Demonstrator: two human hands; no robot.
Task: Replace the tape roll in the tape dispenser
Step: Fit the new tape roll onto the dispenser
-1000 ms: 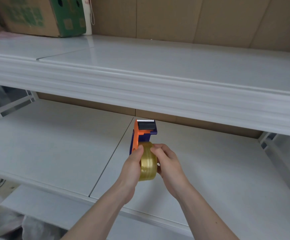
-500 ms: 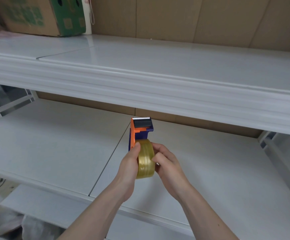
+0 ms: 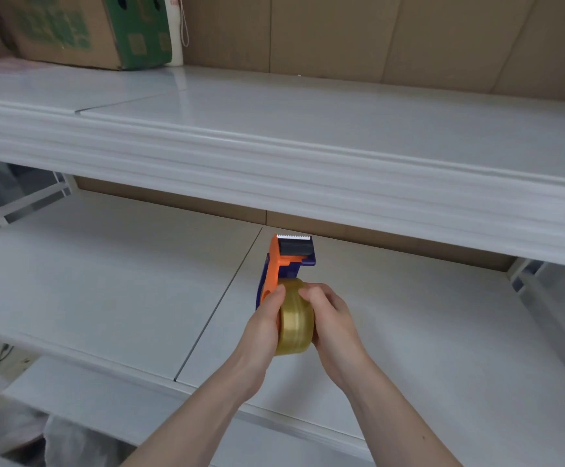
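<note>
Fingers [image 3: 308, 293] of both hands hold the tape roll [image 3: 296, 326] on the tape dispenser [image 3: 283, 264], above the lower shelf [image 3: 106, 281] near its front edge. Push it on straight, keeping clear of the sharp teeth.

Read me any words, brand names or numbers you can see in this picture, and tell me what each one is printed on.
No text here can be read.
Cardboard box on the upper shelf: green printed marks, too blurred to read.
Tape dispenser: no label visible.
Tape roll: clear yellowish tape, no print visible.
</note>
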